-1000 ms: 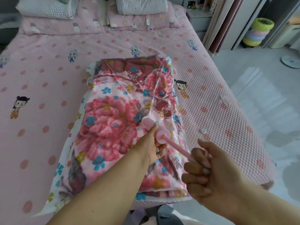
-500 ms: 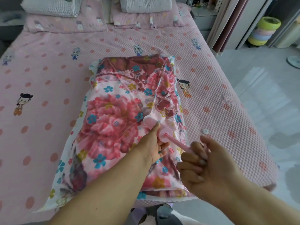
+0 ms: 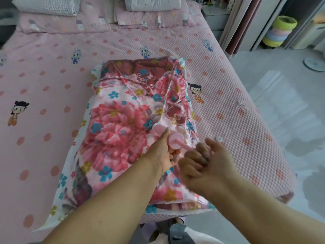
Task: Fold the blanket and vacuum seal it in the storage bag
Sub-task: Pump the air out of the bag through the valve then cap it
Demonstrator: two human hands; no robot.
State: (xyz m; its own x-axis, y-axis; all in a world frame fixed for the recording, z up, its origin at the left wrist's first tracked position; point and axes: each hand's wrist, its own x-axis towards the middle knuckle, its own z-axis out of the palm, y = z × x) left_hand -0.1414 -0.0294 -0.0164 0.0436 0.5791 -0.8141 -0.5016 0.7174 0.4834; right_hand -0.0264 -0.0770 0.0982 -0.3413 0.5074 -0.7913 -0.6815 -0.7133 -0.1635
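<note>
A folded floral blanket [image 3: 121,120] lies inside a clear storage bag [image 3: 177,80] on the pink bed [image 3: 52,71]. A pink hand pump [image 3: 173,140] stands tilted on the bag near its right side. My left hand [image 3: 165,152] grips the pump's barrel. My right hand [image 3: 202,161] is curled round the pump's handle, with only a short piece of the pink rod [image 3: 184,146] showing between the barrel and my fingers. The handle itself is hidden in my fist.
A small white valve cap [image 3: 218,138] lies on the bedspread right of the bag. Pillows [image 3: 47,5] sit at the head of the bed. The bed's right edge drops to a pale floor [image 3: 281,103], with curtains and stacked coloured stools [image 3: 281,31] beyond.
My right hand has pushed the pump handle in toward the barrel, so the visible rod is much shorter. My left hand keeps its hold on the barrel.
</note>
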